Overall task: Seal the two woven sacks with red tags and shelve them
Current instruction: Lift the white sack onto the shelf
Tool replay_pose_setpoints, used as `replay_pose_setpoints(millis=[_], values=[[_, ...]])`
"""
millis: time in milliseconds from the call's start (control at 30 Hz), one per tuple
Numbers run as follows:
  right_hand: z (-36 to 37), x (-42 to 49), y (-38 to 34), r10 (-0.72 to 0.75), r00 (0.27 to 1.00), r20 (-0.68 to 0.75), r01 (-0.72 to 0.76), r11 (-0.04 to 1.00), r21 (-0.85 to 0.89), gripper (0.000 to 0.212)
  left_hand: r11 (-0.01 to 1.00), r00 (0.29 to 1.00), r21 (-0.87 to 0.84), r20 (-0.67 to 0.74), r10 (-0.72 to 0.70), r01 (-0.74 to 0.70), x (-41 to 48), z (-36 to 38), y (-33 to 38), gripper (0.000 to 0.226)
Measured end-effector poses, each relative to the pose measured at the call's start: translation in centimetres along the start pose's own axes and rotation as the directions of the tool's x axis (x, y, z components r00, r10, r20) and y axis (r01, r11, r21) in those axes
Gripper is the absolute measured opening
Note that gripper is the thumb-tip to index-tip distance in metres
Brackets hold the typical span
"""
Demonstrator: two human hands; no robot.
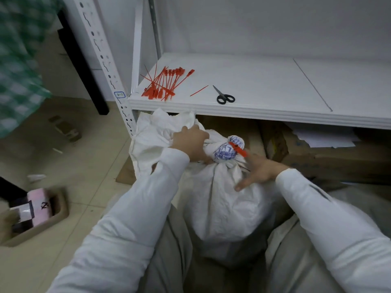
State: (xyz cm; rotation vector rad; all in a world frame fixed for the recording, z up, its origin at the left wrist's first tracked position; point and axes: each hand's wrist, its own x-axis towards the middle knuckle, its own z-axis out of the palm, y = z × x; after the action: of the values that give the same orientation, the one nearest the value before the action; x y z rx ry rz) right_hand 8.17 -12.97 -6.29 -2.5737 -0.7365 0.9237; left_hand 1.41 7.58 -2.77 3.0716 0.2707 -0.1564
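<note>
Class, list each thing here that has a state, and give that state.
front sack: neck tied, red tag fastened round it.
rear sack: top loose, no tag visible.
scissors: closed, on shelf.
spare tags: loose, unused.
left hand: grips front sack's neck.
right hand: open, resting on front sack.

Black scissors (225, 97) lie flat with the blades shut. Brown cardboard boxes (317, 157) sit low on the right, with white papers (325, 138) on top. A green checked cloth (19, 60) hangs at the left. A brown tray (61, 216) on the tiled floor (74, 166) holds a pink box (40, 206).
</note>
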Motion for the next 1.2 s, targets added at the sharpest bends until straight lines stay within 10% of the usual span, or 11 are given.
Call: replay_pose_setpoints(millis=[167, 300, 767, 1200], values=[[1.9, 1.6, -0.3, 0.043, 0.889, -0.455, -0.067, 0.997, -0.037, 0.060, 0.965, 0.979, -0.258, -0.205, -0.007, -0.048, -1.0, -0.4, 1.7, 0.045], [2.1, 1.7, -0.8, -0.017, 0.836, -0.549, 0.024, 1.000, 0.005, 0.034, 0.936, 0.957, -0.351, -0.278, -0.082, -0.021, -2.8, -0.6, 2.1, 0.046], [-5.4, -6.9, -4.7, -0.235, 0.587, -0.775, 0.222, 0.967, -0.125, 0.014, 0.903, 0.883, -0.427, -0.439, -0.164, -0.045, -10.4, -7.6, 3.7, 0.057], [-12.4, -20.2, -3.2, 0.067, 0.076, -0.995, 0.433, 0.896, 0.094, 0.029, 0.937, 0.662, -0.195, -0.748, 0.048, -0.288, -14.7, -20.6, 15.4, 0.058]])
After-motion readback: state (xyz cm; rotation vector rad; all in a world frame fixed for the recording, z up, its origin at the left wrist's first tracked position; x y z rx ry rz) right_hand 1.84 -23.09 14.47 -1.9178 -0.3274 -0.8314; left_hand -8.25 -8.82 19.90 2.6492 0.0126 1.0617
